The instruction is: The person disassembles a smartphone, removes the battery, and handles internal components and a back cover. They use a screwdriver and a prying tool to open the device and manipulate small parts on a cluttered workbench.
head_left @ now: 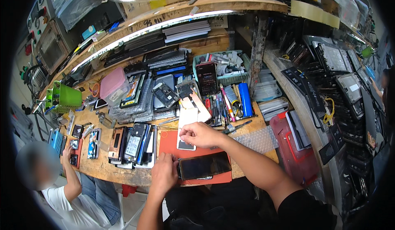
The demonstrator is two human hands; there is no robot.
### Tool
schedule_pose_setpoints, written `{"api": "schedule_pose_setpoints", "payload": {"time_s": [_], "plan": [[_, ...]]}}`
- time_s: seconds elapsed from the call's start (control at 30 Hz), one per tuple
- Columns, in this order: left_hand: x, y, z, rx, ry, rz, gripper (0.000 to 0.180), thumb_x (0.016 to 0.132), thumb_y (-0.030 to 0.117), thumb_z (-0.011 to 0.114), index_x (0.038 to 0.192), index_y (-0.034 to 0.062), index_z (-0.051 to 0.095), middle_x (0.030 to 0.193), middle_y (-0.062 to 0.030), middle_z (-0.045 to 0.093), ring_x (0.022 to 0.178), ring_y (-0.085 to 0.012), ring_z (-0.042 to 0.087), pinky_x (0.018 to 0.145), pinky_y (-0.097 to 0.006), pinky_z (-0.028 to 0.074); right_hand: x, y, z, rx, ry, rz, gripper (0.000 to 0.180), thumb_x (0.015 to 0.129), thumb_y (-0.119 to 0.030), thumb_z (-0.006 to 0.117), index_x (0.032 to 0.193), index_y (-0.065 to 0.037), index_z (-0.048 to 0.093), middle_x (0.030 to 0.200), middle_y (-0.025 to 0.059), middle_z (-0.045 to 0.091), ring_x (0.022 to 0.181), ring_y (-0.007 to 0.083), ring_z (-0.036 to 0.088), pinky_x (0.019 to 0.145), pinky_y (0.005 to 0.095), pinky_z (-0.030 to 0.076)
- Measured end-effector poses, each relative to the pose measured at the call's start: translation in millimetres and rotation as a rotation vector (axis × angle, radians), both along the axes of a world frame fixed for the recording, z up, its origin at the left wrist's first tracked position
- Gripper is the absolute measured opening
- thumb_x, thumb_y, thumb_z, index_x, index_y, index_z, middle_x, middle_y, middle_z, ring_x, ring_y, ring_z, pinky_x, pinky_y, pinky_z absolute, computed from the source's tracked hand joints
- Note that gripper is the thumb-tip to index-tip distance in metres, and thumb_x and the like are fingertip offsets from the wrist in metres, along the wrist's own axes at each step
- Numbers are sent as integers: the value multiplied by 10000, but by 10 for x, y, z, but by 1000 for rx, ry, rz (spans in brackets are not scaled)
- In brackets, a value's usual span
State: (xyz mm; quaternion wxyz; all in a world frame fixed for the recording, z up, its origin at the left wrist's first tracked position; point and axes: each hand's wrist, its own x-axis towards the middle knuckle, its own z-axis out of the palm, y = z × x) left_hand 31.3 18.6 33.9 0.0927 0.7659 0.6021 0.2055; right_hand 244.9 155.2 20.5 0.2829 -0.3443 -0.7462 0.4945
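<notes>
landmark: red mat (168,141), flat at the near edge of the tabletop (103,168); every place below is read off it.
left of mat: a row of opened phones (129,145) standing side by side on the tabletop; I make it roughly five, too crowded for an exact count.
left hand (163,173): my own, at the mat's near-left edge, fingers curled onto the left end of the dark phone, pinning it. Not clenched, not lifting.
dark phone (204,165): one, lying flat along the mat's near edge, glass face up.
handling, phone: I judge it stiff, moderately light, slick glass, breakable; take it by the long side edges, not the face.
right hand (200,134): over the mat's far edge, fingertips pinched on the white panel.
white panel (187,125): one, half on the mat, half beyond it.
handling, panel: I'd call it thin, very light, bendy, easily cracked; hold by an edge or corner.
beyond mat: tools (220,106) in a loose bunch, count unclear; one blue cylinder (245,99).
right of mat: one bubble-wrap sheet (255,139), one red tray (290,156).
</notes>
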Motion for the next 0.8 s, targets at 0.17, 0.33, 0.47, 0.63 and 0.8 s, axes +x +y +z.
{"api": "schedule_pose_setpoints", "payload": {"time_s": [0.17, 0.33, 0.47, 0.63, 0.8], "plan": [[11, -29, -46, 82, 5, 6, 102, 966, 65, 698, 1030, 20, 634, 1002, -209, 639, 966, -441, 649, 804, -534, 531, 8, -22, 38, -2, -32, 19, 230, 1041, -178, 709, 1161, 15, 742, 880, 90, 788, 783, 124, 706, 723, 330, 579], [36, -227, -5, 154, 44, -7, 171, 934, 42, 713, 1103, 19, 711, 1006, -170, 650, 939, -394, 658, 787, -498, 542, 36, -31, 82, 5, -57, 18, 249, 1033, -197, 720, 1163, 14, 745, 887, 89, 787, 796, 133, 706, 741, 343, 580], [65, -397, -10, 225, 140, -57, 401, 810, -8, 714, 1209, 12, 759, 1053, -143, 661, 971, -352, 666, 802, -467, 553, 9, -57, 60, 13, -40, -13, 218, 991, -188, 723, 1082, 7, 757, 878, 138, 792, 782, 225, 756, 753, 396, 597], [87, -373, -36, 260, 176, -66, 436, 785, 7, 697, 1217, -9, 753, 1084, -155, 657, 1025, -356, 647, 858, -462, 525, 29, -47, 69, 0, -55, -16, 234, 983, -192, 727, 1097, 10, 764, 890, 150, 793, 814, 243, 764, 771, 406, 598], [124, -394, 29, 247, 252, -34, 447, 783, 25, 710, 1227, -13, 747, 1115, -141, 649, 1150, -351, 630, 959, -489, 476, -3, -66, 77, 40, -56, -5, 238, 982, -198, 724, 1093, 8, 766, 899, 157, 795, 827, 271, 765, 790, 421, 597]]}}
